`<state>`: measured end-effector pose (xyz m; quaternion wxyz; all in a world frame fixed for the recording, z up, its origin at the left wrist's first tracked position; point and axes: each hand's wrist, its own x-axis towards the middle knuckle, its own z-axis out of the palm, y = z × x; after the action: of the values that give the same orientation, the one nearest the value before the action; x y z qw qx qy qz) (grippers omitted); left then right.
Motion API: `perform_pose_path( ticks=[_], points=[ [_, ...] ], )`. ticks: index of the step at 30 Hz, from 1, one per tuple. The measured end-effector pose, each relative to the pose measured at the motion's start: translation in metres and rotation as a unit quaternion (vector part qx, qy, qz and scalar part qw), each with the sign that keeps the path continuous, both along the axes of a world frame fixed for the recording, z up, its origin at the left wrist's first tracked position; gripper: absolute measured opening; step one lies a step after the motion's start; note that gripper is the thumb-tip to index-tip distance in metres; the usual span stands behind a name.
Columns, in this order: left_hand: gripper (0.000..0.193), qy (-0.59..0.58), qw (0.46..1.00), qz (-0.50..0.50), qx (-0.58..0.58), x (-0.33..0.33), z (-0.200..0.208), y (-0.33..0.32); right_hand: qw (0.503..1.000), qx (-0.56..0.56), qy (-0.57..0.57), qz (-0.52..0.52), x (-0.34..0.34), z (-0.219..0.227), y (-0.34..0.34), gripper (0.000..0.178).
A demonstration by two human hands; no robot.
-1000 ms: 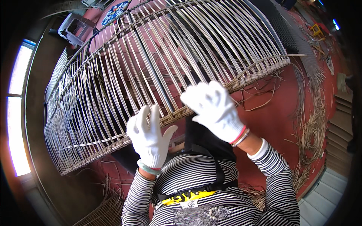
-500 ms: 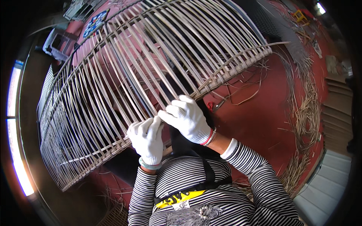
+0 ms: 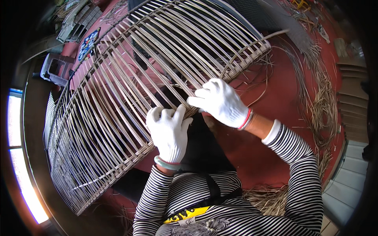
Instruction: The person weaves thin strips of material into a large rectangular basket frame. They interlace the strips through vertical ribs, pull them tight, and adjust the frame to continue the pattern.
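Note:
A large curved wicker panel point(image 3: 122, 90) of long, thin, pale strands stretches across the upper left, with a wrapped near edge. My left hand point(image 3: 167, 133), in a white knit glove, has its fingers curled over that near edge around the middle. Just to its right, my right hand point(image 3: 222, 103), gloved the same way, is closed at the edge with thumb and fingers together on the wicker. The gloves hide the exact strands under the fingertips. A loose strand end point(image 3: 279, 33) juts past the panel's right corner.
Bundles of loose strands point(image 3: 325, 106) lie on the red floor point(image 3: 252, 157) to the right, more beside my right elbow. Left of the panel are a light plastic stool point(image 3: 56, 69) and a grey crate point(image 3: 76, 23). A yellow item point(image 3: 301, 4) sits far right.
Both hands have moved right and stay at the near edge; the right one has shifted farther and higher, widening the gap between the wrists. The panel sits slightly differently in view.

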<state>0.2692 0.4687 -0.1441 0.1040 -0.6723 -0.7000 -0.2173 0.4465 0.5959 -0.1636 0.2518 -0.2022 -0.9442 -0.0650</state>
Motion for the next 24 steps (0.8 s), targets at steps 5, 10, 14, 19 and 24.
perform_pose_path(
  ticks=[5, 10, 14, 19, 24],
  points=[
    [0.055, 0.016, 0.998, -0.045, 0.044, -0.006, -0.013, -0.002, 0.987, 0.004, 0.158, -0.019, -0.004, -0.026, -0.017, 0.042],
    [0.059, -0.031, 0.998, -0.003, 0.047, -0.003, 0.014, -0.004, 0.994, -0.009, 0.108, -0.022, 0.025, 0.006, 0.011, 0.060],
    [0.074, -0.020, 0.995, -0.090, 0.035, 0.011, 0.030, 0.035, 0.998, -0.025, -0.037, -0.054, 0.065, 0.035, 0.065, 0.065],
    [0.056, 0.001, 0.988, -0.153, -0.024, 0.055, 0.009, 0.092, 0.998, -0.040, -0.036, -0.034, 0.082, 0.028, 0.088, 0.050],
    [0.046, -0.063, 0.986, -0.154, 0.007, 0.060, -0.006, 0.094, 0.997, 0.000, 0.009, -0.083, 0.085, 0.006, 0.071, 0.032]
  ],
)
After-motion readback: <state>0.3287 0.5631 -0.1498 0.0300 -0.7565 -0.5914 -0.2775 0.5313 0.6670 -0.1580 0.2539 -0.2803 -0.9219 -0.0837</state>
